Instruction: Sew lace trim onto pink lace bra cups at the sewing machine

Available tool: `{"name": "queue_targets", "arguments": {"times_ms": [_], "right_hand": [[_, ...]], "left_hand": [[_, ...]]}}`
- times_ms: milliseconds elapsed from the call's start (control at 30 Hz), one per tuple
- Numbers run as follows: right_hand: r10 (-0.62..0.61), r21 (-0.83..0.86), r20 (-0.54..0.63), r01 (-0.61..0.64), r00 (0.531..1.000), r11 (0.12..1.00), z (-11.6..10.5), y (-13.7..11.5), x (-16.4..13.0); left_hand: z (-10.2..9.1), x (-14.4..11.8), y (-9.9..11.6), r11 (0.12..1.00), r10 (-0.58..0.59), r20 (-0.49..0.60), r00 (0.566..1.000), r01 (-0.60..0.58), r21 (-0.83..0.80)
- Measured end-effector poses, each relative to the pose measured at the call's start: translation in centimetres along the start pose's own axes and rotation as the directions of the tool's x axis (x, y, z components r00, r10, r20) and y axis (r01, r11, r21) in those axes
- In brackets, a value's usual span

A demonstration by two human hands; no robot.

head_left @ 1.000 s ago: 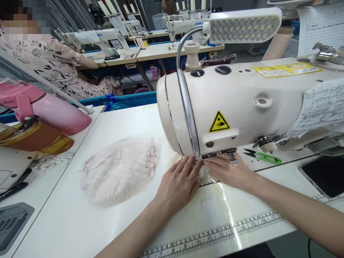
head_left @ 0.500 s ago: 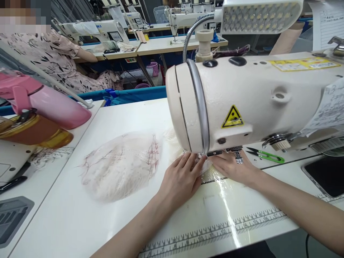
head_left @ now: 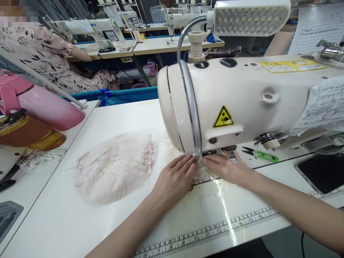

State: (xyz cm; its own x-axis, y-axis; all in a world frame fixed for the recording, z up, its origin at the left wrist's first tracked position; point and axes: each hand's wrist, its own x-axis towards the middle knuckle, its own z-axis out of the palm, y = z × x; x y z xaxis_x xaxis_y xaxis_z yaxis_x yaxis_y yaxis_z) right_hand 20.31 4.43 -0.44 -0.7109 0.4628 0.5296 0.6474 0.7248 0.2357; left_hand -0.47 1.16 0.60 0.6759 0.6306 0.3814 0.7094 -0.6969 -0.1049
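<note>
Sheer fabric piece (head_left: 201,172) lies under both flat hands, left hand (head_left: 174,179), right hand (head_left: 225,168).

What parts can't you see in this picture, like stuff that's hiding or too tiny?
All in the head view:
- Needle: hidden behind the sewing machine head.
- Fabric piece under the left hand and right hand: mostly covered by the fingers.
- Ruler numbers: too small to read.
- Pink bottle: cut off by the left edge.
- Paper sheet writing: too tiny, cut by the top edge.
</note>
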Motion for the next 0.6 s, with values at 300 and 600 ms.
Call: {"name": "queue_targets", "arguments": {"times_ms": [300,600], "right_hand": [[-0.005,0.156,0.041,-0.002,0.999,0.988,0.2,0.0,0.5],[-0.071,0.424,0.032,0.051,0.997,0.904,0.8,-0.2,-0.3]], "left_hand": [[0.0,-0.2,-0.4,0.999,-0.024,0.002,1.000,0.024,-0.031],[-0.9,-0.3,-1.3,0.994,0.099,-0.166,0.981,-0.106,-0.033]]}}
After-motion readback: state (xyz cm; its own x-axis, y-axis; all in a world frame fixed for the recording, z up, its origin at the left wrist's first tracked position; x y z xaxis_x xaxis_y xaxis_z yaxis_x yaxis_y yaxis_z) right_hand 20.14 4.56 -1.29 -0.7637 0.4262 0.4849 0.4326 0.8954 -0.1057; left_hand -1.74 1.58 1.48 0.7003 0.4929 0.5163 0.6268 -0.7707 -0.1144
